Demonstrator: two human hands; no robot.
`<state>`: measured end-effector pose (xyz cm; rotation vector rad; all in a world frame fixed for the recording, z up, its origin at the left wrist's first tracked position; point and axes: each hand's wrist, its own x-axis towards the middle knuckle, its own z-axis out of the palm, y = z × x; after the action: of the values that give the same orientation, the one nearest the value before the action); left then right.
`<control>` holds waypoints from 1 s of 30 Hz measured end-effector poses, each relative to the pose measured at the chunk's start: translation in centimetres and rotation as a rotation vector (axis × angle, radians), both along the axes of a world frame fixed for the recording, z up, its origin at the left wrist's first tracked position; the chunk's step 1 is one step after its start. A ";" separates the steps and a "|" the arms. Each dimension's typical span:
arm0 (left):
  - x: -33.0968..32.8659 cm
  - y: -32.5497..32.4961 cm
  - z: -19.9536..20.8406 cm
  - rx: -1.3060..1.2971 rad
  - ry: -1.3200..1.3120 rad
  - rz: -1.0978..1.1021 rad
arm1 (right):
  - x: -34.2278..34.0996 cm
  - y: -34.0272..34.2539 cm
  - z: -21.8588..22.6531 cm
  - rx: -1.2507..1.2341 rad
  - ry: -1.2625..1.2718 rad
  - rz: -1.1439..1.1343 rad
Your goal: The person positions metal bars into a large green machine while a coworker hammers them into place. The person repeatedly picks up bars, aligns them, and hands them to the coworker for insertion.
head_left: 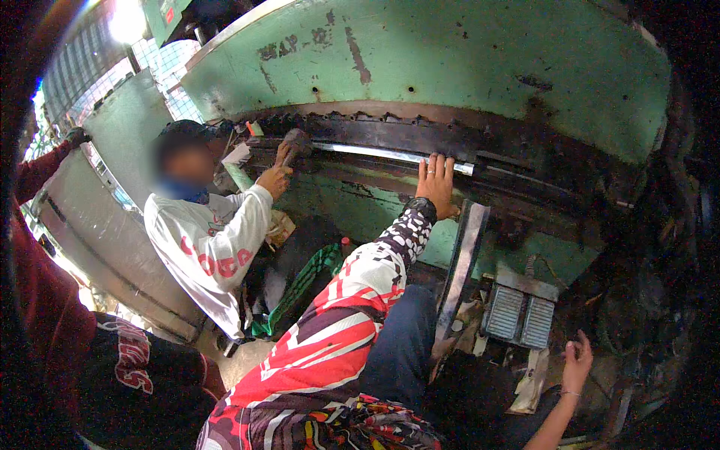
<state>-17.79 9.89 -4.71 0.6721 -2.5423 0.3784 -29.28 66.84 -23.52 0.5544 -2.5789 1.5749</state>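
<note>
My left hand (439,184) lies with its fingers stretched out over the right end of a bright, narrow metal strip (375,154). The strip sits lengthwise in the dark jaw of a large green press machine (480,60). Lower right, my right hand (577,362) hangs in the air with its fingers apart and slightly bent, holding nothing. It is nearest to a metal double foot pedal (517,313). At the strip's left end, a co-worker in a white sweatshirt grips a mallet (295,145) by its handle, its head close to the jaw.
A slanting metal bar (462,262) stands below my left hand, between my leg and the pedal. Green netting (307,281) lies near the co-worker. At far left, a person in a maroon sleeve has a gloved hand (76,136) by large grey metal sheets (124,247).
</note>
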 end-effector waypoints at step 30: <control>0.9 0.5 0.3 -0.025 0.003 0.004 | 0.0 -0.2 0.3 -0.023 0.022 0.028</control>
<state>-16.88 10.37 -4.39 0.6682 -2.5295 0.4103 -29.24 66.65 -23.22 0.6051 -2.5451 1.5957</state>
